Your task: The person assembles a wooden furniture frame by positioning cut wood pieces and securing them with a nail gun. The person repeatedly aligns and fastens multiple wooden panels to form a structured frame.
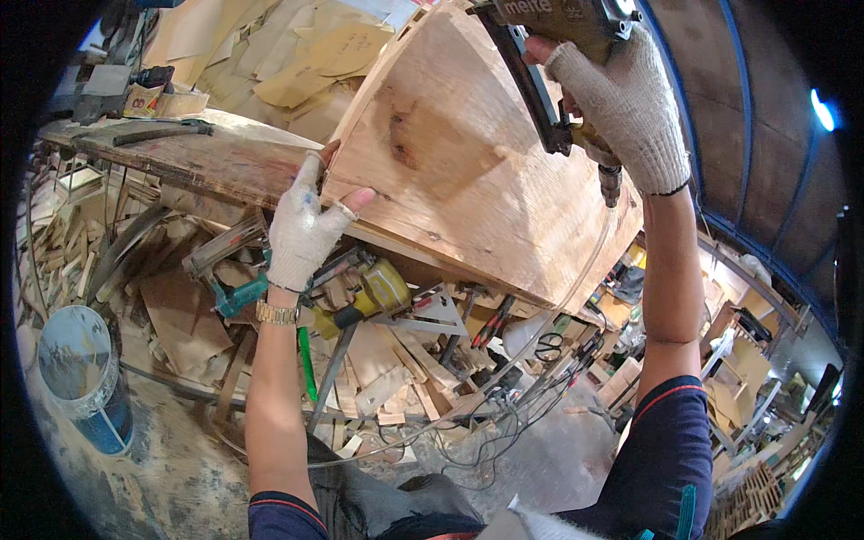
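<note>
A large plywood panel [468,171] with a framed edge lies tilted across the workbench. My left hand [306,225], in a white fingerless glove, holds its near-left corner. The thumb lies over the top face and a finger runs along the left edge; the other fingers are mostly hidden. My right hand [625,112], gloved the same way, is wrapped round the handle of an air nail gun [562,27] raised over the panel's far right part. An air hose [589,256] hangs from the coupling below its grip. Whether the gun's nose touches the wood I cannot tell.
A hammer-like tool [162,133] lies on the workbench [225,157] at left. Below the panel are a yellow air nailer [382,288], a teal tool [241,295] and wood offcuts [387,369]. A blue-and-white bucket [81,369] stands at lower left. Hoses trail over the floor.
</note>
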`<state>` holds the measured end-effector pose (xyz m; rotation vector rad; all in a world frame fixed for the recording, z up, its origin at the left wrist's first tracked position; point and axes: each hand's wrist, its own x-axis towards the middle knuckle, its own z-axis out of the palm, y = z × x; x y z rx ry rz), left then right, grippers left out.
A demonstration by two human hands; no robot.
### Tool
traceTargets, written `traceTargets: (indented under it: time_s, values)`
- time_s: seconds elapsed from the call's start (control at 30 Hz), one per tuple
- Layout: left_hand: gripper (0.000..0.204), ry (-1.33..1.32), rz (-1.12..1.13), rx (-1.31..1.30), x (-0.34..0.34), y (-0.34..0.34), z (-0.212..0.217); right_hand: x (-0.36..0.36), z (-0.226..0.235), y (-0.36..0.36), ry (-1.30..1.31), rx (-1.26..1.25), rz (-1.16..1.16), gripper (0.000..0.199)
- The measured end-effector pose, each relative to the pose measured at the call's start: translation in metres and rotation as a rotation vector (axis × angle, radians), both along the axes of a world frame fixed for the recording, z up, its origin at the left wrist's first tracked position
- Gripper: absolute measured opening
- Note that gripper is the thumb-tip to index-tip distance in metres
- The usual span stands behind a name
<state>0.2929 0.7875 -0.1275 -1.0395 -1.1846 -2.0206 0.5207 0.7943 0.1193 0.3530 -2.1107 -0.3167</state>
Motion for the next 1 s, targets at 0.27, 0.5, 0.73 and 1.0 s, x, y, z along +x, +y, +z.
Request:
traceTargets:
  time_s: [0.27, 0.5, 0.73, 1.0]
  values:
    - [0.075, -0.056, 0.113, 0.156, 0.002, 0.009, -0.012, -0.023, 0.0, 0.007, 0.014, 0.167, -0.087, 0.035]
    - [0.049, 0.075, 0.064, 0.379, 0.008, 0.021, -0.012, -0.03, -0.002, 0.023, 0.067, 0.161, -0.211, 0.034]
    - [0.035, 0.049, -0.028, 0.418, 0.005, 0.021, -0.012, -0.032, 0.001, 0.028, 0.069, 0.288, -0.153, 0.031]
    - [0.034, 0.066, 0.027, 0.447, 0.0, 0.026, -0.011, -0.024, -0.017, 0.005, 0.007, 0.183, -0.256, 0.035]
